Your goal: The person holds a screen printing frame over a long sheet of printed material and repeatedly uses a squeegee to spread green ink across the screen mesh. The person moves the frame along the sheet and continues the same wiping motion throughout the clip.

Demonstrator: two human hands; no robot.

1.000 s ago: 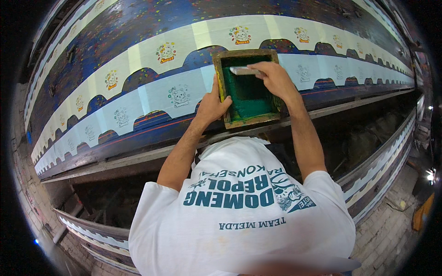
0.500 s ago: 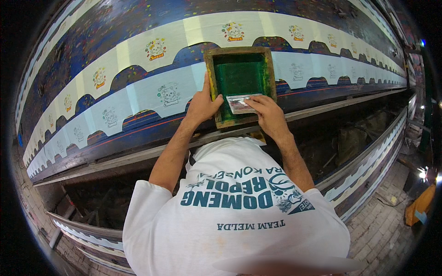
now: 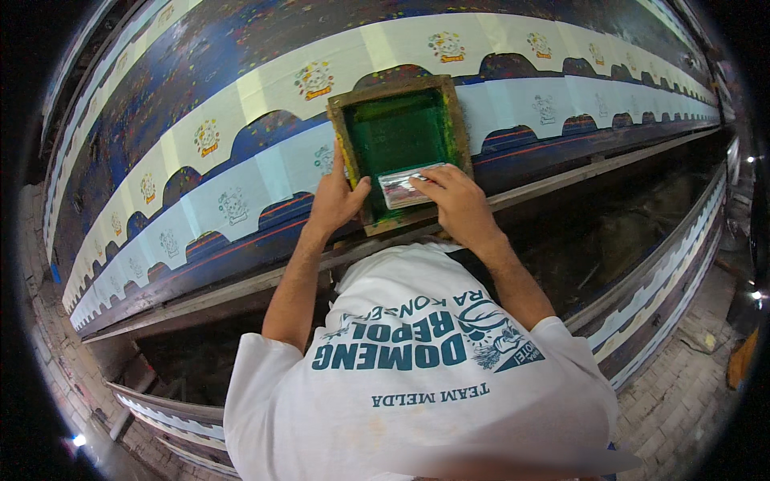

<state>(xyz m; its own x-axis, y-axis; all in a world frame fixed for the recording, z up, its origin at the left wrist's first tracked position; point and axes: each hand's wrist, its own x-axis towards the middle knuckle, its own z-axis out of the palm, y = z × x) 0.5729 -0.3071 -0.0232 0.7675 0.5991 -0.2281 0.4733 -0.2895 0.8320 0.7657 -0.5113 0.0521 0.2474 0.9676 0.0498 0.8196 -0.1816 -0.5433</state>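
A wooden screen-printing frame (image 3: 459,136) with dark green mesh is over the pale blue strip (image 3: 273,172) on the long table. Whether it rests flat or is slightly raised, I cannot tell. My left hand (image 3: 335,200) grips its left side, fingers along the outer edge and thumb at the inner edge. Inside the frame's near end, my right hand (image 3: 459,196) holds a shiny, flat squeegee (image 3: 401,189), with fingers across its top. Outlined cat pictures run along the blue strip; one cat picture (image 3: 323,159), with green touches, shows just left of the frame.
Beyond lies a cream strip (image 3: 265,94) with coloured cat pictures, on a paint-spotted dark tabletop (image 3: 241,40). A wooden rail (image 3: 216,298) runs along the table's near edge. Lower shelves with more strips (image 3: 654,297) stand at right, above a brick floor (image 3: 666,401).
The screen frame has shifted left along the blue strip, with both hands still on frame and squeegee. It now reaches close to the cat picture on its left. The view has shifted too.
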